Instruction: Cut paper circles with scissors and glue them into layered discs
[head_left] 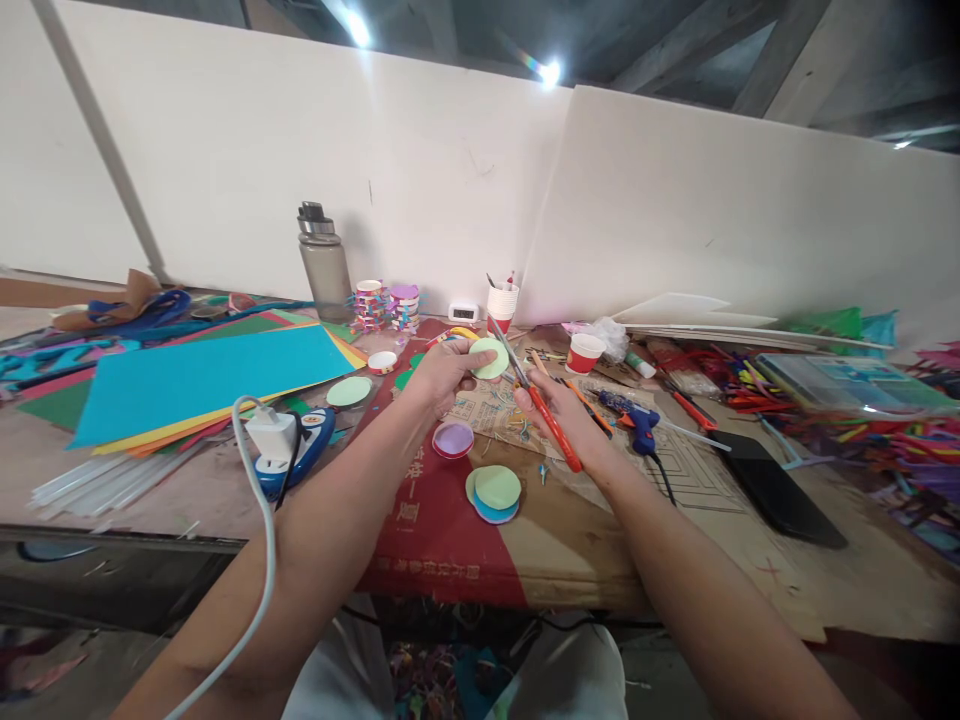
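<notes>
My left hand (444,370) pinches a pale green paper disc (489,358) by its left edge, above the cardboard. In my right hand (564,408) is a pair of scissors (551,425) with orange-red handles. Their blades point up and away, beside the right edge of the disc; whether they touch it I cannot tell. Below the hands lies a small stack of discs, with a pale green disc (498,487) on top and blue under it. A purple-topped round piece (454,439) sits just under my left hand. Another pale green disc (349,391) lies farther left.
Coloured sheets (217,385) and a blue power strip (307,450) with a white cable are on the left. A bottle (324,265) stands at the back. To the right lie a blue glue gun (637,420), a paper cup (585,353) and a black phone (776,490).
</notes>
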